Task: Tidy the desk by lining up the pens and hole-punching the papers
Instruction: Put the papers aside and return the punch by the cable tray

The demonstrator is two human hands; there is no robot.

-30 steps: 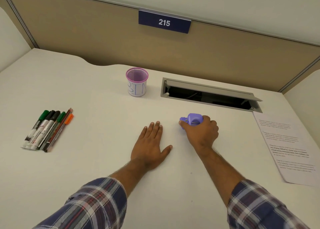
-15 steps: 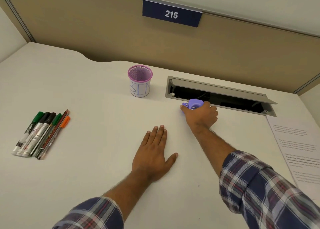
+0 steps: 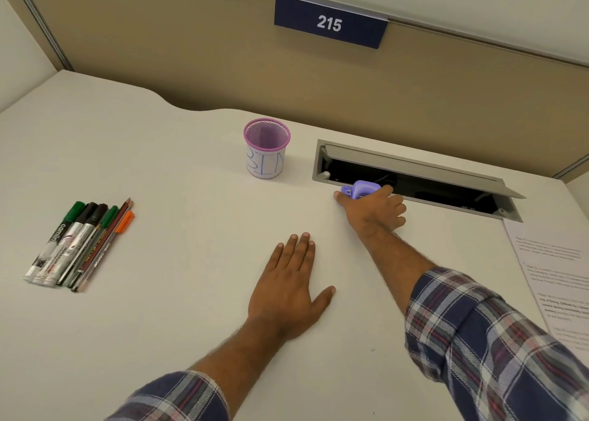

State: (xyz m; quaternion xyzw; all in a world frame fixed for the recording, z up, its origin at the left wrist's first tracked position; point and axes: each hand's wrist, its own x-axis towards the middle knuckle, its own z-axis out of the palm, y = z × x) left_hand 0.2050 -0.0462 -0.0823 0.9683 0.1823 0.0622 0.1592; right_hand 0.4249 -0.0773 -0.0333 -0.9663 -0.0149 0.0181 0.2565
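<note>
A small purple hole punch rests on the white desk right at the front edge of the cable slot, and my right hand is closed over it from behind. My left hand lies flat on the desk with fingers spread and nothing under it. Several pens and markers lie side by side in a neat slanted row at the left. Printed papers lie at the right edge, partly cut off by the frame.
A purple mesh cup with a white label stands behind the middle of the desk. An open grey cable slot is set into the desk at the back right. A beige partition with a "215" sign closes the back.
My right hand has carried the hole punch away from me, from beside my left hand to the edge of the cable slot. My left hand has stayed flat in place.
</note>
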